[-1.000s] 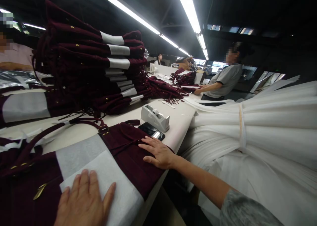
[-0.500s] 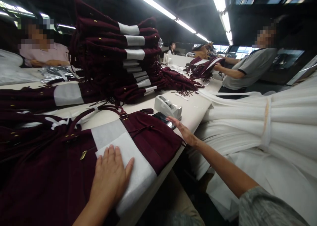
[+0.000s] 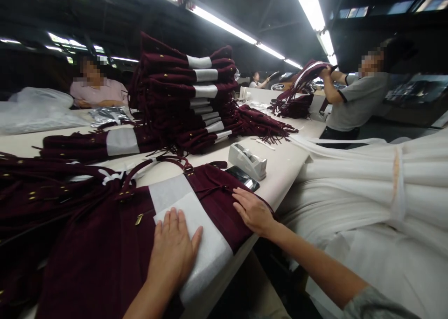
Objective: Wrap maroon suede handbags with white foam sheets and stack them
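Note:
A maroon bag [image 3: 115, 244] with handles and brass fittings lies flat at the table's near edge. Around its middle runs a white paper band [image 3: 210, 235], its upper end overlapping another stretch of white wrap. My left hand [image 3: 174, 244] rests flat on the band, fingers stretched out, thumb apart. On the bag's right end lies my right hand [image 3: 252, 212], palm down with extended fingers and nothing in its grasp. Just beyond it, a dark smartphone [image 3: 243, 178] lies beside a light grey tape dispenser [image 3: 248, 160].
A tall stack of banded maroon bags [image 3: 189, 100] stands behind. Bundled white sheet material [image 3: 353, 193] hangs at the right of the table [image 3: 283, 176]. One co-worker [image 3: 360, 95] at the right lifts a maroon bag; another person [image 3: 98, 88] is at the far left.
My right hand has moved from beside the tape dispenser down onto the bag's right end. My left hand stays on the band. The co-worker at the right has raised a bag. The view has shifted.

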Demonstrator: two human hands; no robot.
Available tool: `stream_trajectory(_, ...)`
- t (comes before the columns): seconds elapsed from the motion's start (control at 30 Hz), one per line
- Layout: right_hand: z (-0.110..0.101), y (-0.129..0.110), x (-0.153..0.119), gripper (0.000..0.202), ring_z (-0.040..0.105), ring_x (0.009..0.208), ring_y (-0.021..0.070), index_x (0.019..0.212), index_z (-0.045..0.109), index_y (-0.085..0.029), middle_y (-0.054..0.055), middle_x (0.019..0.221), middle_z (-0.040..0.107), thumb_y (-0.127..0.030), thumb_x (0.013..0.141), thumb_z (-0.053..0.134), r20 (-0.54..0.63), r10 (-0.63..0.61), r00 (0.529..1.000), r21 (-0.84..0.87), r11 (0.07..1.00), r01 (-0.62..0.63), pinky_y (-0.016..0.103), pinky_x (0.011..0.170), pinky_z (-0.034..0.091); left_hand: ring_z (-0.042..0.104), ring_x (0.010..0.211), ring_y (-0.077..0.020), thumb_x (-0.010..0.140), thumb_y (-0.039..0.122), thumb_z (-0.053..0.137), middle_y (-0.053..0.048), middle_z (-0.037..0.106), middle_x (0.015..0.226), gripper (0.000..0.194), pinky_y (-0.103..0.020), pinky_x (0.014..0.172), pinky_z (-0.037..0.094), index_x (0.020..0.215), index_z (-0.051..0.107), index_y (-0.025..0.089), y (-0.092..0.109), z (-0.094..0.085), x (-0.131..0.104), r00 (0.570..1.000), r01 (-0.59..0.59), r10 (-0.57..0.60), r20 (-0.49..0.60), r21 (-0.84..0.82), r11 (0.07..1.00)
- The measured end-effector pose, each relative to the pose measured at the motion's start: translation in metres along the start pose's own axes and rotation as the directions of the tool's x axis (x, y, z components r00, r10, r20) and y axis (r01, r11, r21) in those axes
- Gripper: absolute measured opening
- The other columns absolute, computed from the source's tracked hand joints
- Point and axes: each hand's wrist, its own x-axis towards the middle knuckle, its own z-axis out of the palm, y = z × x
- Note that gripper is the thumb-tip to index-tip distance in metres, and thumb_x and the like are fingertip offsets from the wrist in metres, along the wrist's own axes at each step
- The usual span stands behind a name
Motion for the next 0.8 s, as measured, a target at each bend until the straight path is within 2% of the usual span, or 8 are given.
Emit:
stream_trajectory(0.13, -0.016, 0.007, 0.016, 0.032, 0.063, 0.099, 0.0205, 0.123, 0.061, -0.018, 0.009, 0.117, 0.065, -0.03, 0.096, 0.051, -0.074, 0.135, 0.988, 0.039, 0.99, -0.132, 0.036, 0.092, 0.051, 0.026, 0.143, -0.0379, 0.094, 0.046, 0.036, -0.031, 0.027, 0.151, 0.072, -0.051, 0.116, 0.02, 0.143, 0.032, -0.007, 0.001, -0.003, 0.0, 1.0, 0.009, -0.009, 0.021, 0.004, 1.0)
stream_trajectory(0.2, -0.026, 0.002, 0.033, 0.03, 0.061, 0.094, 0.0221, 0.115, 0.065, -0.018, 0.009, 0.107, 0.066, -0.036, 0.092, 0.059, -0.013, 0.171, 0.985, -0.101, 0.98, -0.171, 0.036, 0.087, 0.051, 0.026, 0.143, -0.0379, 0.095, 0.046, 0.035, -0.031, 0.027, 0.151, 0.072, -0.051, 0.115, 0.02, 0.143, 0.032, -0.007, 0.002, -0.004, 0.0, 1.0, 0.008, -0.009, 0.023, 0.016, 1.0)
stream_trajectory(0.3, -0.026, -0.01, 0.058, 0.033, 0.056, 0.104, 0.0276, 0.099, 0.071, -0.017, 0.012, 0.104, 0.064, -0.046, 0.084, 0.069, 0.157, 0.238, 0.958, -0.393, 0.905, -0.161, 0.037, 0.087, 0.048, 0.025, 0.143, -0.0369, 0.095, 0.048, 0.032, -0.029, 0.027, 0.151, 0.073, -0.05, 0.116, 0.021, 0.144, 0.03, -0.006, 0.002, -0.006, 0.0, 0.999, 0.009, -0.012, 0.053, 0.06, 0.998)
stream_trajectory(0.4, -0.013, -0.02, 0.073, 0.021, 0.052, 0.109, 0.0306, 0.09, 0.072, -0.014, 0.016, 0.11, 0.06, -0.032, 0.081, 0.073, 0.256, 0.331, 0.908, -0.494, 0.852, -0.171, 0.039, 0.089, 0.045, 0.025, 0.143, -0.0359, 0.096, 0.049, 0.03, -0.028, 0.026, 0.152, 0.073, -0.05, 0.116, 0.021, 0.145, 0.03, -0.005, 0.003, -0.01, -0.001, 0.997, 0.005, -0.011, 0.077, 0.083, 0.997)
stream_trajectory(0.47, -0.005, -0.025, 0.076, 0.01, 0.051, 0.111, 0.032, 0.088, 0.071, -0.012, 0.018, 0.113, 0.059, -0.018, 0.082, 0.068, 0.245, 0.356, 0.902, -0.475, 0.855, -0.209, 0.042, 0.091, 0.043, 0.025, 0.144, -0.0357, 0.096, 0.049, 0.028, -0.027, 0.026, 0.152, 0.072, -0.049, 0.116, 0.022, 0.145, 0.029, -0.005, 0.003, -0.013, -0.002, 0.997, 0.007, -0.013, 0.077, 0.079, 0.997)
stream_trajectory(0.57, -0.001, -0.027, 0.078, 0.013, 0.057, 0.104, 0.0302, 0.093, 0.068, -0.01, 0.02, 0.11, 0.061, -0.009, 0.085, 0.057, 0.2, 0.384, 0.902, -0.393, 0.874, -0.285, 0.041, 0.088, 0.043, 0.025, 0.143, -0.0357, 0.097, 0.048, 0.028, -0.027, 0.027, 0.152, 0.072, -0.05, 0.116, 0.022, 0.145, 0.029, -0.005, 0.003, -0.015, -0.002, 0.997, 0.012, -0.016, 0.074, 0.057, 0.998)
stream_trajectory(0.67, -0.004, -0.023, 0.08, 0.012, 0.062, 0.089, 0.024, 0.096, 0.064, -0.011, 0.014, 0.095, 0.065, -0.015, 0.09, 0.055, 0.168, 0.407, 0.898, -0.238, 0.901, -0.364, 0.034, 0.08, 0.045, 0.026, 0.143, -0.0359, 0.096, 0.048, 0.028, -0.028, 0.028, 0.151, 0.072, -0.049, 0.116, 0.022, 0.145, 0.029, -0.005, 0.003, -0.014, -0.003, 0.998, 0.016, -0.018, 0.066, 0.029, 0.999)
stream_trajectory(0.8, -0.003, -0.006, 0.079, 0.018, 0.061, 0.069, 0.0166, 0.083, 0.059, -0.014, 0.005, 0.075, 0.064, -0.023, 0.094, 0.048, 0.185, 0.47, 0.863, -0.006, 0.879, -0.477, 0.025, 0.063, 0.046, 0.026, 0.143, -0.0368, 0.096, 0.048, 0.028, -0.028, 0.03, 0.151, 0.072, -0.05, 0.115, 0.022, 0.144, 0.031, -0.005, 0.002, -0.012, -0.005, 0.999, 0.021, -0.021, 0.038, 0.012, 1.0)
